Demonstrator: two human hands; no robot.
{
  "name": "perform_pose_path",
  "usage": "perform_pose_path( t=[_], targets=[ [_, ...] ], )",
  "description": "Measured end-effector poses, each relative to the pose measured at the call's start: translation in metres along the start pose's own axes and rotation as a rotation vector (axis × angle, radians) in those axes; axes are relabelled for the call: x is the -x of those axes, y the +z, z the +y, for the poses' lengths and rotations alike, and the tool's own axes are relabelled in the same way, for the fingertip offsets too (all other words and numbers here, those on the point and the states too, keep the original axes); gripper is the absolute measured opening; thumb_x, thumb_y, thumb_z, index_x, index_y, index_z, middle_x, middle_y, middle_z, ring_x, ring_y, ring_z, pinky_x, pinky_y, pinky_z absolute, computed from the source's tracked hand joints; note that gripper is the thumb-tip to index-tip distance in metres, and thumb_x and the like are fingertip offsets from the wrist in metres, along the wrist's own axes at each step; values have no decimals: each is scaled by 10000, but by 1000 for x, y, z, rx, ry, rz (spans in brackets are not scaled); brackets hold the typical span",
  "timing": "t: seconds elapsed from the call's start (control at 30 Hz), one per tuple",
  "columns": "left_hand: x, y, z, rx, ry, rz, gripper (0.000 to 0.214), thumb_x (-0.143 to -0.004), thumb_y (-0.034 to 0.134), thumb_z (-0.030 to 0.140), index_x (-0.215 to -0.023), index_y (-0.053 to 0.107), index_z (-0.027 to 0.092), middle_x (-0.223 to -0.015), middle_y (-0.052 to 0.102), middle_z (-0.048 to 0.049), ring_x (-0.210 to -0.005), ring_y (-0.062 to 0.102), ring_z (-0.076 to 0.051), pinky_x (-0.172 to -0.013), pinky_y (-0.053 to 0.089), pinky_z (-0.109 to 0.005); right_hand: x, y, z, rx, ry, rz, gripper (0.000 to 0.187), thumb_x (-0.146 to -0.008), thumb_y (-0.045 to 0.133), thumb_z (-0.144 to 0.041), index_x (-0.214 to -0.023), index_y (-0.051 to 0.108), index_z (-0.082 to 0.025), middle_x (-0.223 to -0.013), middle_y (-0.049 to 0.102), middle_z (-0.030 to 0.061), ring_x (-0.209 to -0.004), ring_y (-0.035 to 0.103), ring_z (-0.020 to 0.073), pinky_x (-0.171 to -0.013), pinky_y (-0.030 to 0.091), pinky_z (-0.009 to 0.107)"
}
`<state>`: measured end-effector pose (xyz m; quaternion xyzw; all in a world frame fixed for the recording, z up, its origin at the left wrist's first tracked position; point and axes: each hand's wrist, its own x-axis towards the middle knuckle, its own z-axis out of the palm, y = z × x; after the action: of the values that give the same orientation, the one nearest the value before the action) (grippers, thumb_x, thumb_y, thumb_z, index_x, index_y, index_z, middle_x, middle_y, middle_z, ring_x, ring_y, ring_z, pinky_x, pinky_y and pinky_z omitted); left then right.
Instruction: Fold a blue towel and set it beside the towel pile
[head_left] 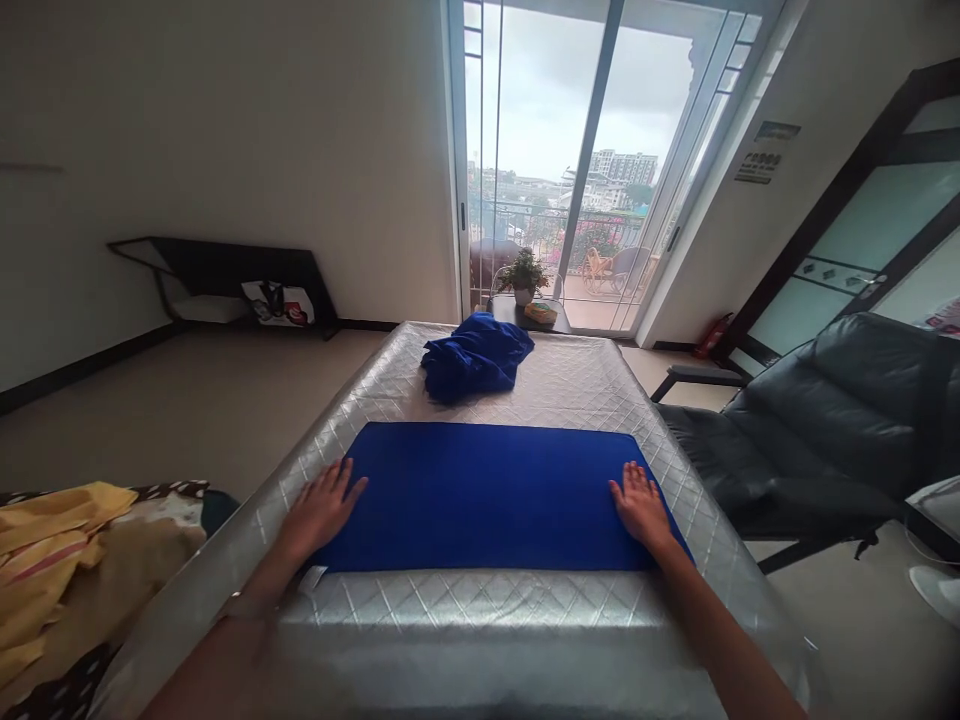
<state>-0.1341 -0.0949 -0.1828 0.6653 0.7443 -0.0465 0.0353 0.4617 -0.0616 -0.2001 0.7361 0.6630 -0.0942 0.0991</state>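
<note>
The open left hand (319, 512) and open right hand (641, 507) press flat on the ends of a folded blue towel (487, 497), which lies on a quilted silver mattress (480, 620). The mattress's slick cover could let uneven pressure skew the towel, disturbing its fold.

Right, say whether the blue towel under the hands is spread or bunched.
Spread: the blue towel lies smooth and straight-edged, under left hand and right hand.

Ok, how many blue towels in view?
2. One blue towel lies flat under the left hand and right hand on the quilted silver mattress; a second blue towel sits bunched at its far end. Others could be out of view.
</note>
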Motion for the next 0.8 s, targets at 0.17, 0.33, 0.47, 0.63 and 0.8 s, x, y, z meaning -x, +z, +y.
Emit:
perform_pose_path(
  t=[0.17,0.33,0.47,0.63,0.8],
  targets=[
    [7,-7,-11,-16,-104,36,794,-956,162,563,-1513,307,16,-1579,301,-177,-1469,265,-306,-1187,209,-505,8,-3,42,-12,112,6,695,-1001,179,-427,-1534,227,16,-1611,192,155,-1495,174,246,-1211,145,390],
    [10,-25,83,11,70,111,800,-988,135,563,-1471,365,-32,-1563,308,-213,-1464,277,-301,-1181,255,-465,29,-25,-16,-35,-76,129,653,-1007,191,-383,-1522,271,11,-1599,221,161,-1493,174,266,-1212,135,431],
    [25,-29,196,94,406,14,714,-1010,147,576,-1522,318,109,-1591,287,-105,-1477,254,-213,-1203,231,-427,54,-37,-107,-180,-416,114,619,-1023,185,-379,-1524,297,-33,-1589,252,143,-1485,211,240,-1209,174,423],
    [37,-20,252,112,566,-37,671,-1016,153,569,-1537,283,167,-1596,275,-67,-1483,237,-200,-1217,195,-437,69,-29,-171,-292,-626,48,593,-1018,217,-339,-1539,263,-59,-1606,193,116,-1499,150,201,-1224,141,396],
    [43,-11,218,99,507,-8,685,-1006,193,589,-1546,253,173,-1600,269,-65,-1482,240,-209,-1213,196,-444,66,-17,-153,-286,-563,49,648,-1024,211,-446,-1545,240,-63,-1612,162,107,-1503,124,199,-1225,127,390]
  ],
)
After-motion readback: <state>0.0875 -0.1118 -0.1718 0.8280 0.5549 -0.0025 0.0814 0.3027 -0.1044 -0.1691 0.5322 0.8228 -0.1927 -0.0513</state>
